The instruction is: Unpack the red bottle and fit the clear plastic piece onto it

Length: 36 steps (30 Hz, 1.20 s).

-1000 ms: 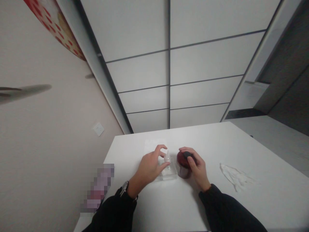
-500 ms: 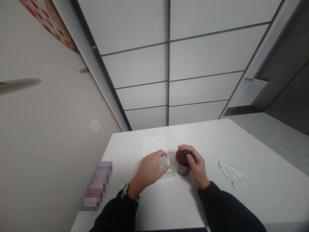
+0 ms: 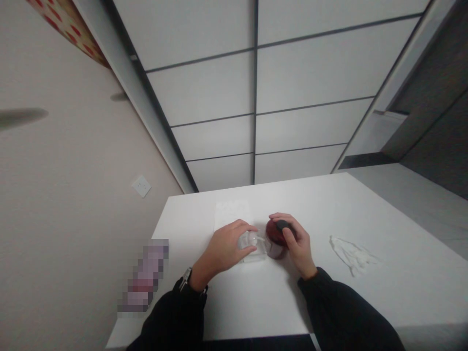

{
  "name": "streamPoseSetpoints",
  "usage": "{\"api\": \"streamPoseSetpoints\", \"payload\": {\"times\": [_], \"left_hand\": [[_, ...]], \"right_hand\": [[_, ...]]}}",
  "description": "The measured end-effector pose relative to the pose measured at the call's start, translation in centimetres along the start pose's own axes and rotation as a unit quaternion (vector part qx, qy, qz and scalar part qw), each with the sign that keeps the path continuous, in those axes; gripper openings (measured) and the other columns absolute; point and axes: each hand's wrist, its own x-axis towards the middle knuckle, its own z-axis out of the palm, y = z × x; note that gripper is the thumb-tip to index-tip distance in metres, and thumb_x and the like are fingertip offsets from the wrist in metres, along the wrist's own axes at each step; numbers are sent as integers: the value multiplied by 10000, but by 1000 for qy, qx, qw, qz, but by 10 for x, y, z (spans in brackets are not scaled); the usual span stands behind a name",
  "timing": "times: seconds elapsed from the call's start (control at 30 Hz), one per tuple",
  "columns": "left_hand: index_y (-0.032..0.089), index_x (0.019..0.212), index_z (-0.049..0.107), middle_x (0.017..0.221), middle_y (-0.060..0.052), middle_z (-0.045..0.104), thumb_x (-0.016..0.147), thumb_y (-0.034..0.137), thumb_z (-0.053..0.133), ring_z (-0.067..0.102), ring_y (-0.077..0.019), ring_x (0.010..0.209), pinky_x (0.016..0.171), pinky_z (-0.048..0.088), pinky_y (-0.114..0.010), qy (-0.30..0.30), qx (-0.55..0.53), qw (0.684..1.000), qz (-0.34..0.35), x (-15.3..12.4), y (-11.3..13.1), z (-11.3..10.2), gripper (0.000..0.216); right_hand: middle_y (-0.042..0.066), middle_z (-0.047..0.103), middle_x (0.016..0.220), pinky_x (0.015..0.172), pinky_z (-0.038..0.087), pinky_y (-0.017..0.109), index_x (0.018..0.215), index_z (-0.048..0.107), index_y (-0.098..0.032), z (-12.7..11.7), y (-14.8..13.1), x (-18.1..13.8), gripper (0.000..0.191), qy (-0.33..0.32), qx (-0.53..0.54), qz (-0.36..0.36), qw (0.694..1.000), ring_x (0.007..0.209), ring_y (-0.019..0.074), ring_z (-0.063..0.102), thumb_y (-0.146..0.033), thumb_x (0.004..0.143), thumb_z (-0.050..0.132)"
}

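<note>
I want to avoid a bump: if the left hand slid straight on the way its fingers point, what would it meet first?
Probably the dark red object under the right hand; the left hand already touches a clear piece.

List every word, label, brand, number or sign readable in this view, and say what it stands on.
None can be read.
The round dark red object under the right hand: no lettering shows.
The small clear plastic piece in the left hand: no markings visible.
The white wall switch plate: blank.
The wristwatch: too small to read.
The pixelated patch: unreadable.
</note>
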Motion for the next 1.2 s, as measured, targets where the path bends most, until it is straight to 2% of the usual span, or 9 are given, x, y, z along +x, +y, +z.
{"api": "streamPoseSetpoints", "payload": {"times": [0.27, 0.37, 0.5, 0.63, 0.7, 0.87, 0.97, 1.07, 1.2], "left_hand": [[256, 1513, 498, 1481, -101, 664, 929, 149, 686, 635, -317, 1352, 1158, 499, -494, -26, 46, 997, 51, 3, 6, -2, 623], [233, 1546, 456, 1420, -139, 687, 949, 244, 726, 666, -359, 1289, 1090, 541, -540, -26, 66, 996, 45, 5, 8, -3, 656], [264, 1606, 390, 1432, -125, 690, 924, 168, 737, 658, -348, 1314, 1131, 506, -530, -44, 86, 993, 66, 6, 11, -4, 771], [255, 1647, 324, 1493, -170, 635, 901, 399, 841, 646, -395, 1327, 1111, 512, -544, -43, 104, 991, 66, 5, 15, -3, 919], [219, 1640, 336, 1407, -190, 681, 944, 453, 799, 667, -414, 1275, 1072, 524, -564, -33, 118, 991, 51, 6, 16, -1, 868], [258, 1640, 326, 1440, -126, 687, 943, 221, 779, 648, -333, 1338, 1156, 480, -488, -51, 123, 989, 70, 9, 15, 1, 833], [213, 1643, 316, 1461, -182, 658, 960, 324, 775, 637, -378, 1341, 1132, 496, -546, -38, 125, 990, 59, 9, 14, -1, 830], [229, 1645, 318, 1359, -149, 719, 968, 233, 721, 671, -362, 1287, 1157, 474, -579, -40, 124, 990, 58, 8, 16, -5, 788], [263, 1678, 242, 1628, -160, 524, 876, 265, 845, 554, -348, 1458, 1228, 437, -508, -48, 115, 990, 69, 8, 19, -6, 1003]], "right_hand": [[98, 791, 1123, 988, 554, 463, 1055, 770, -260, -2, -2, 1, 337, -7, -8, 2, 1000, 1094, 307, 722, -563, 1045, 623], [103, 792, 1123, 994, 555, 477, 1051, 770, -257, -2, -4, 1, 338, -7, -12, 7, 1000, 1098, 316, 721, -563, 1042, 626], [102, 792, 1124, 1008, 553, 481, 1059, 771, -264, -2, -5, 1, 344, -8, -10, 9, 1000, 1106, 314, 720, -572, 1041, 621], [108, 792, 1133, 1024, 549, 489, 1056, 769, -263, -2, -5, 1, 342, -9, -8, 13, 1000, 1113, 314, 718, -571, 1041, 621], [106, 792, 1131, 1022, 548, 488, 1049, 770, -262, -1, -4, 2, 345, -6, -7, 13, 1000, 1111, 316, 718, -574, 1038, 622], [103, 797, 1125, 1021, 550, 483, 1055, 772, -260, 0, -4, 2, 345, -6, -3, 11, 1000, 1103, 314, 722, -574, 1034, 630], [102, 797, 1127, 1020, 549, 480, 1052, 772, -262, 0, -5, 2, 336, -7, -3, 13, 1000, 1102, 312, 722, -568, 1035, 634], [103, 796, 1126, 1020, 550, 481, 1047, 771, -260, 0, -5, 2, 348, -6, -2, 14, 1000, 1104, 313, 720, -578, 1034, 631], [99, 795, 1122, 1016, 553, 476, 1048, 769, -260, 0, -5, 2, 347, -6, 0, 13, 1000, 1103, 312, 721, -579, 1032, 634]]}}
